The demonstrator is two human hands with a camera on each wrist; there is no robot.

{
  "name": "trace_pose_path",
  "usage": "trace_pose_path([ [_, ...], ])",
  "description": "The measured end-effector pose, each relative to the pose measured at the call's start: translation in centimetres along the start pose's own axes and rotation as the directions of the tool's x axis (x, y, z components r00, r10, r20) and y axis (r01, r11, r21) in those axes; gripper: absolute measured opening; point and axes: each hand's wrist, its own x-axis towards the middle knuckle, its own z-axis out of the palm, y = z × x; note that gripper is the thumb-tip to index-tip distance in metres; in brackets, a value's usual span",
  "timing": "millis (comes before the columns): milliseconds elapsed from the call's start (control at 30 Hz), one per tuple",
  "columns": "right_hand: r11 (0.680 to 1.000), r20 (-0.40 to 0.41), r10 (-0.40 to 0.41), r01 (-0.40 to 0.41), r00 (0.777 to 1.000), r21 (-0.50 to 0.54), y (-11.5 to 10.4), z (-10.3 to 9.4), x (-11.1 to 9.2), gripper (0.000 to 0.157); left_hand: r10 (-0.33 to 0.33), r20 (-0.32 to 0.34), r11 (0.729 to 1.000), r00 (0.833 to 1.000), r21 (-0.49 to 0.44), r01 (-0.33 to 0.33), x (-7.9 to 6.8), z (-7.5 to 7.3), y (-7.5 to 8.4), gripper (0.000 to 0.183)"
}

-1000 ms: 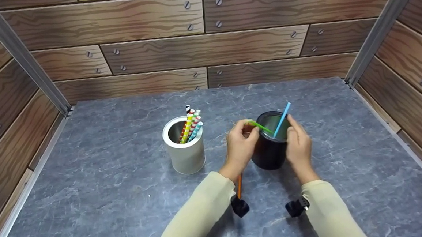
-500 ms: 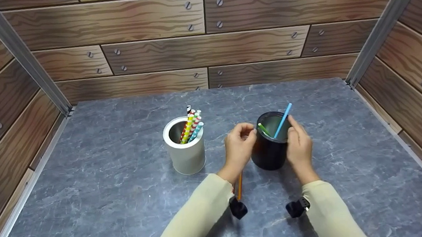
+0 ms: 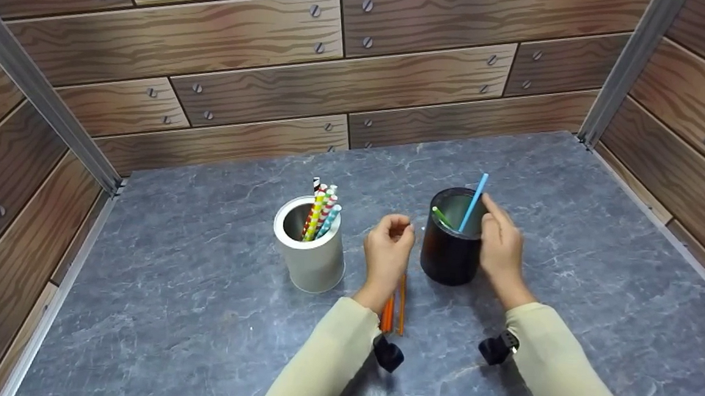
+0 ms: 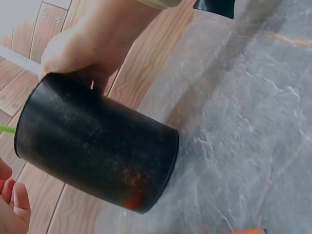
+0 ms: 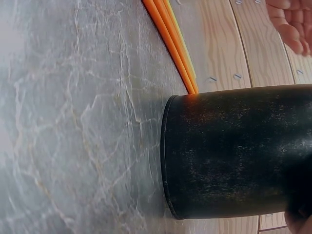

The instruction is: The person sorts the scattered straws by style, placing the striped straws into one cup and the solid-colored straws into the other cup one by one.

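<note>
My right hand [image 3: 501, 247] holds the side of a black cup [image 3: 450, 256], which stands upright on the table, with the index finger near its rim. A plain blue straw [image 3: 473, 202] leans up out of the cup, and a green straw [image 3: 441, 217] shows just above the rim on the near left. Left of the cup hovers my left hand [image 3: 388, 249], fingers loosely curled and nothing between them; in the right wrist view its fingers [image 5: 295, 24] are apart from the cup. Several orange straws [image 3: 387, 315] lie on the table beneath my left wrist.
A white can [image 3: 311, 266] with several patterned paper straws [image 3: 321, 211] stands left of my left hand. The grey marbled table [image 3: 189, 274] is bounded by wood-print walls [image 3: 262, 70] at the back and sides.
My left hand has let go of the green straw, which now rests in the black cup, and has drawn back to the left and nearer me. The right hand stays at the cup.
</note>
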Motion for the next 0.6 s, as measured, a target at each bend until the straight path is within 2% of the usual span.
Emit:
trace_pose_path([
  [167, 1.0, -0.001, 0.005, -0.005, 1.0, -0.006, 0.1, 0.0, -0.1, 0.038, -0.11, 0.03, 0.99, 0.993, 0.094, 0.107, 0.1, -0.8, -0.8, 0.009],
  [267, 1.0, -0.003, 0.001, -0.001, 1.0, -0.005, 0.2, 0.1, -0.1, 0.038, -0.198, 0.044, 0.963, 0.979, 0.193, 0.186, 0.2, -1.4, -1.4, 0.014],
  [333, 1.0, -0.005, -0.004, 0.004, 1.0, 0.0, 0.2, 0.1, -0.1, 0.038, -0.235, 0.059, 0.944, 0.97, 0.251, 0.213, 0.3, -1.7, -1.8, 0.017],
  [500, 1.0, -0.008, -0.007, 0.007, 1.0, 0.007, 0.1, 0.1, 0.0, 0.039, -0.31, 0.138, 0.903, 0.941, 0.353, 0.246, 0.6, -2.5, -2.7, 0.02],
  [600, 1.0, -0.007, 0.002, -0.002, 1.0, 0.005, 0.1, 0.2, 0.1, 0.039, -0.312, 0.172, 0.883, 0.934, 0.415, 0.219, 0.5, -2.9, -3.4, 0.021],
])
